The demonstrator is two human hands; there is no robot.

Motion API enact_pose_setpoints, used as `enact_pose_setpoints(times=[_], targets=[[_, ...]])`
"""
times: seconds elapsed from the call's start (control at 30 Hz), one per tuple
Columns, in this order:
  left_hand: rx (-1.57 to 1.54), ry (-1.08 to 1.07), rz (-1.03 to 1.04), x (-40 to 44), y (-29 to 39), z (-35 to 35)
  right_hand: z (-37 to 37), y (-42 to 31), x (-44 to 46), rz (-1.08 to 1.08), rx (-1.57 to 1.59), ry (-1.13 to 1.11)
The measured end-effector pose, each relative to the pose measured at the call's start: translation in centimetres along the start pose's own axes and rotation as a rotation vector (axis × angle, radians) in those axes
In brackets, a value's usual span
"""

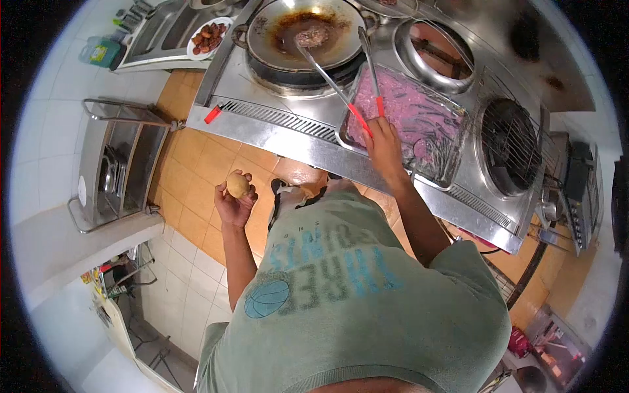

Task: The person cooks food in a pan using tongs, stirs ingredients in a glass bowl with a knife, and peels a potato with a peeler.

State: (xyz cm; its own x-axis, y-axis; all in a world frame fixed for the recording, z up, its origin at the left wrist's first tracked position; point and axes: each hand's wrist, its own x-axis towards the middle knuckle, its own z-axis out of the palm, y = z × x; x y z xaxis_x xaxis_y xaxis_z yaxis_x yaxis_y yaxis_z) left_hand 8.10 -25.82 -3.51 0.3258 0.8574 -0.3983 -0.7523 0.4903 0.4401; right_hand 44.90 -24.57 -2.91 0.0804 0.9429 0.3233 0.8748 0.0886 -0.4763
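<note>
Head view: the left hand point(234, 206) cups one round tan item point(238, 184) over the floor point(200, 160), short of the worktop point(226, 90)'s front edge; a loosened grip could let it fall. The right hand point(383, 143) grasps one pair of red-handled tongs point(327, 78). One tray point(438, 154) of pink mixture point(419, 108) lies along that edge; a dipping wrist might smear it. Farther back, one wok point(262, 49) holds one browned piece point(313, 35); lifting it with the tongs' two spread arms might splash hot liquid. One plate point(226, 23), its pieces uncountable, sits beyond the left edge.
</note>
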Motion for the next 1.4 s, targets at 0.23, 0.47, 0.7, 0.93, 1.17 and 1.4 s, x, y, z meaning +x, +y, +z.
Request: enact_pose_setpoints(times=[0.23,0.47,0.7,0.93,1.17,1.4], targets=[[0.021,-0.051,-0.047,2.1,-0.3,1.5,-0.2,0.8,0.4,0.002,-0.028,-0.040],[0.033,-0.078,-0.055,2.9,-0.8,2.0,-0.1,0.4,1.1,0.010,0.053,-0.093],[0.061,-0.097,-0.129,4.0,-1.1,2.3,-5.0,1.7,-4.4,0.072,0.073,0.190],[0.095,-0.180,-0.276,6.9,-2.7,4.6,-12.6,6.5,-24.1,0.298,-0.156,0.175],[0.182,-0.211,-0.436,9.3,-5.7,6.7,-13.2,6.8,-38.4,0.732,-0.370,0.224],[0.234,-0.263,-0.465,10.0,-6.3,8.2,-10.0,8.1,-34.8,0.823,-0.181,0.497]])
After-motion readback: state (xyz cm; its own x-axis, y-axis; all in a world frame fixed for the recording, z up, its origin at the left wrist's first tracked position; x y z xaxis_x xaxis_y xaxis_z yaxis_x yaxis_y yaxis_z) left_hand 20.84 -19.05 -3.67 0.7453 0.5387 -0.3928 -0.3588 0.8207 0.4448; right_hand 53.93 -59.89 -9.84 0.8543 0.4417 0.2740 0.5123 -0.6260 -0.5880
